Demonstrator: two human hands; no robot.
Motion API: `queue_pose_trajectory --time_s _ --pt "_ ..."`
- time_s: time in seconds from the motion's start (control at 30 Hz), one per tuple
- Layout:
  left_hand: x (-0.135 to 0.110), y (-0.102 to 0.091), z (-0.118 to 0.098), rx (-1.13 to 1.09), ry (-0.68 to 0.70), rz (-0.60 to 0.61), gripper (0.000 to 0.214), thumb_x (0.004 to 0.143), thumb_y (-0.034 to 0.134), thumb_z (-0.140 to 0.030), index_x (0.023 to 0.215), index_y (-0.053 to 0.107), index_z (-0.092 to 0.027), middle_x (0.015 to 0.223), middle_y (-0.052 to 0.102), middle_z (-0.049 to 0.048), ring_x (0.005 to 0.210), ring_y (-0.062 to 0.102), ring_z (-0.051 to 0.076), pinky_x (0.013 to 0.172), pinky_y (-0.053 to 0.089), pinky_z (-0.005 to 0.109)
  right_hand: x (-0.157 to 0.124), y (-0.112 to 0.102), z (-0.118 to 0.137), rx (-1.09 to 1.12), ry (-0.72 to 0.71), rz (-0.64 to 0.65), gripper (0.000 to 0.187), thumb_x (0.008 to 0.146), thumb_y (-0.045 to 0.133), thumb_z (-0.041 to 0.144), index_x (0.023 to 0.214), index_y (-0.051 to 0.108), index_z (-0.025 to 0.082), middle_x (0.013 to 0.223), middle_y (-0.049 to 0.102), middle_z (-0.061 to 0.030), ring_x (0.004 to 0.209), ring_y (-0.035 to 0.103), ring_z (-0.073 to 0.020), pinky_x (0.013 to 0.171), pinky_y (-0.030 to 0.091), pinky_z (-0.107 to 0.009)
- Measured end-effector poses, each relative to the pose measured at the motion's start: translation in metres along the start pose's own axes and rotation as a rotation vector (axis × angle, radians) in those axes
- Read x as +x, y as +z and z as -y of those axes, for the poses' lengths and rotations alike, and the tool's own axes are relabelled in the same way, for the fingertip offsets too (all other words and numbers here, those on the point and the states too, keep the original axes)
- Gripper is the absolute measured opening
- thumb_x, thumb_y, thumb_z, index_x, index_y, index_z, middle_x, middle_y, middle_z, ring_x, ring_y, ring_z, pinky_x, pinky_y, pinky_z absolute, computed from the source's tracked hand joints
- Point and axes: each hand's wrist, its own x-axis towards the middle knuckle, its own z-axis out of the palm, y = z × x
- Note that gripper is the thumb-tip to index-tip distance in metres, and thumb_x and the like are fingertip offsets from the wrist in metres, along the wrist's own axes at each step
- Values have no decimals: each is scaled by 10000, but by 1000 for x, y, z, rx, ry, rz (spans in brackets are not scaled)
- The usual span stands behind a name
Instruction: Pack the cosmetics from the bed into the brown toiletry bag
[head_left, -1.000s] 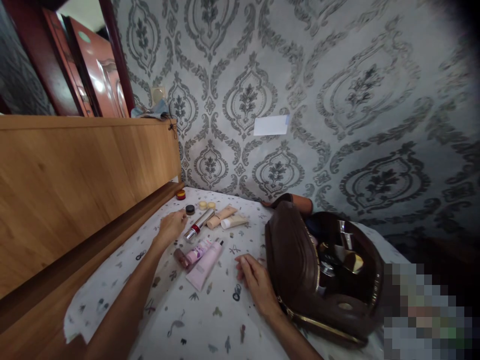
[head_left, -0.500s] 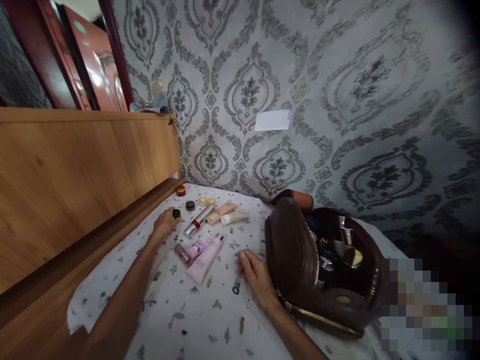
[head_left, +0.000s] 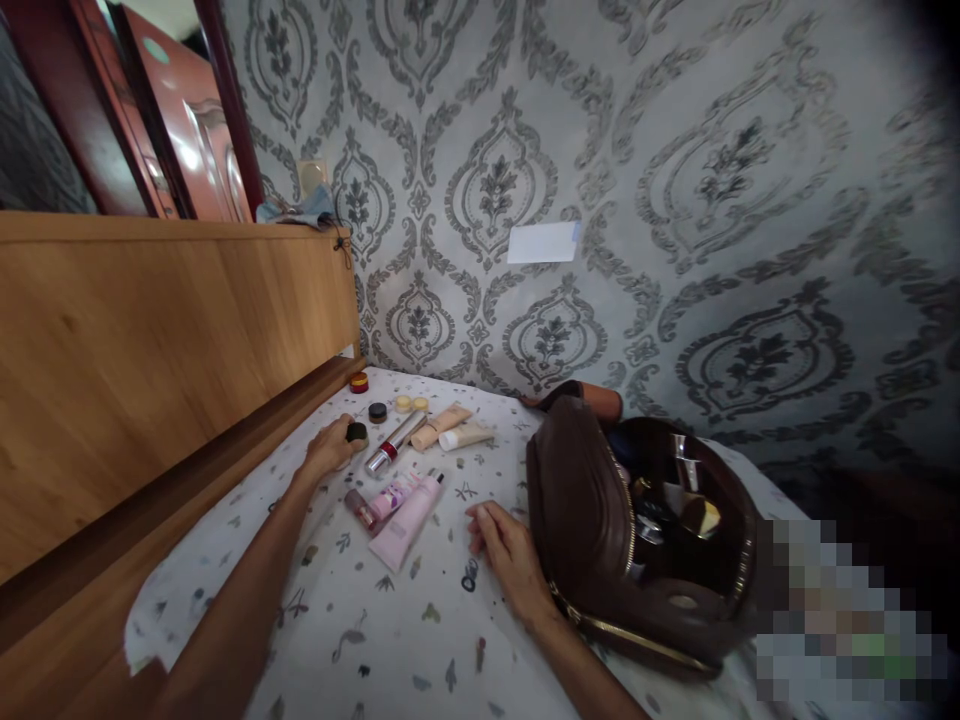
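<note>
My left hand [head_left: 330, 447] reaches out over the patterned sheet and pinches a small dark round jar [head_left: 356, 432] just left of a silver tube with a red band [head_left: 391, 445]. Near it lie a pink tube [head_left: 409, 507], a smaller pink bottle [head_left: 390, 497], two beige tubes [head_left: 450, 428] and another black jar [head_left: 377, 411]. My right hand [head_left: 504, 545] rests on the sheet with fingers curled, touching the side of an open brown cosmetics bag [head_left: 592, 520] that holds several items.
A wooden headboard [head_left: 150, 340] runs along the left. A red-lidded pot [head_left: 359, 382] and two small yellow pots [head_left: 412, 404] sit by the patterned wall. The sheet [head_left: 420, 640] covers the bed. A blurred patch fills the lower right corner.
My left hand has closed on the small dark jar, which was hidden under its fingers a second ago, and drawn it slightly back. My right hand has stayed by the bag.
</note>
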Motion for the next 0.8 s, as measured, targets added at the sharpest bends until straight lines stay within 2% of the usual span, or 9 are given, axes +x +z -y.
queue_pose_trajectory --time_s 0.27,0.43,0.6,0.7,0.8 --pt "4 -2 -3 22 40 -11 465 894 516 -514 1286 483 -266 1262 658 80 1096 640 240 808 469 303 -1 -1 3 11 -35 9 517 919 389 638 836 635 191 600 587 -5 551 565 -177 555 441 -282" --pt "30 -7 -24 82 107 -19 399 951 439 -477 1281 496 -260 1308 606 98 1186 587 257 883 458 329 -1 -1 1 3 -39 7 498 933 383 612 859 640 192 573 578 2 564 571 -185 571 450 -284" --pt "60 0 -52 160 171 70 377 935 518 -415 1287 522 -277 1309 578 93 1176 591 266 892 477 348 0 -1 0 -7 -37 10 496 937 379 602 845 636 188 570 577 -2 552 555 -180 564 432 -281" --pt "72 2 -54 191 186 110 383 943 567 -366 1301 537 -235 1314 570 99 1127 607 253 909 506 407 0 -1 1 1 -31 9 496 937 379 606 831 630 191 565 571 -1 549 551 -180 564 427 -281" --pt "81 0 -44 204 189 146 365 942 600 -368 1251 579 -176 1272 600 101 1084 619 242 915 528 466 0 -1 2 12 -25 9 507 932 377 619 829 629 191 568 567 -1 557 559 -182 574 433 -283"
